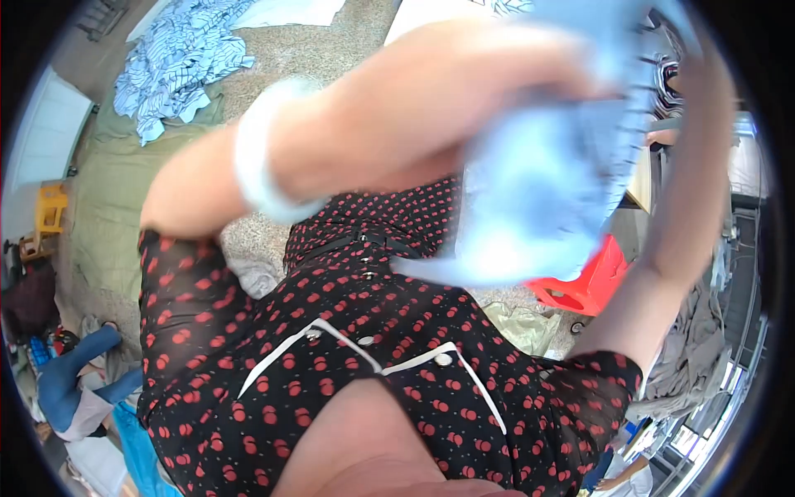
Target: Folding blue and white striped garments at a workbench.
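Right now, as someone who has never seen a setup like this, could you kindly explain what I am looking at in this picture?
This comes from a wide fisheye camera worn on a person's head, looking down, so edges bend near the rim. There is no machine, only two bare hands. The dark dress with red spots at the centre is the person's own. Both arms are raised close to the lens and blurred. The left hand, above a white bangle, meets a light blue cloth; the right hand is hidden at the top right, so neither grip can be judged. Below lie a striped blue garment on the floor and a red stool.
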{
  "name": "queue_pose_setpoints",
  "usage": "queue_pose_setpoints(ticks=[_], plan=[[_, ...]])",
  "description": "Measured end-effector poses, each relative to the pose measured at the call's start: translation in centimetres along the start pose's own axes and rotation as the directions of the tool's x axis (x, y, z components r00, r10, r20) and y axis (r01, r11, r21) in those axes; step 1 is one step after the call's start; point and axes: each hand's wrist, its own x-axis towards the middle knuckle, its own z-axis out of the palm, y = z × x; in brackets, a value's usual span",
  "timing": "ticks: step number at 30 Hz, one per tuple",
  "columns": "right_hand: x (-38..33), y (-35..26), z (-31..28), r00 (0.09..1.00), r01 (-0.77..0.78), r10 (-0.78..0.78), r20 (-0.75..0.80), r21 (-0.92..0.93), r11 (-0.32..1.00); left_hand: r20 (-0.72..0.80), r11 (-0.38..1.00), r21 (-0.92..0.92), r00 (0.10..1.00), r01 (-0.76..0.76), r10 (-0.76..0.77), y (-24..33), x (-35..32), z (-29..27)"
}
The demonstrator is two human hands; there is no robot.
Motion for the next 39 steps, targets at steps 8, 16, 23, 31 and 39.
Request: queue_pose_setpoints(ticks=[8,16,23,31,39], plan=[[10.5,24.0,6.7,0.987,0.156,-0.14,0.079,-0.248,0.956,-0.837,0.954,-0.3,0.475,0.016,-0.272,-11.0,-21.5,-21.7],[0.4,40.5,-12.9,0.867,-0.292,-0.207,-0.453,-0.799,0.526,-0.93,0.389,0.356,0.282,0.849,0.236,-18.1,-24.9,-31.1],[-4.3,47.2,-18.7,0.824,-0.493,-0.173,-0.54,-0.833,0.251,-0.264,-0.238,0.921,0.943,0.309,0.204,-14.4,-12.0,-25.1],[-3.4,46.2,-18.4,0.903,-0.424,0.091,-0.421,-0.833,0.356,-0.474,-0.054,0.88,0.878,0.471,-0.066,-19.6,-8.0,-22.3],[-1.9,44.1,-16.4,0.952,-0.273,0.17,-0.255,-0.958,0.089,-0.088,-0.326,0.942,0.996,0.077,-0.022,-19.8,-6.1,-22.8]])
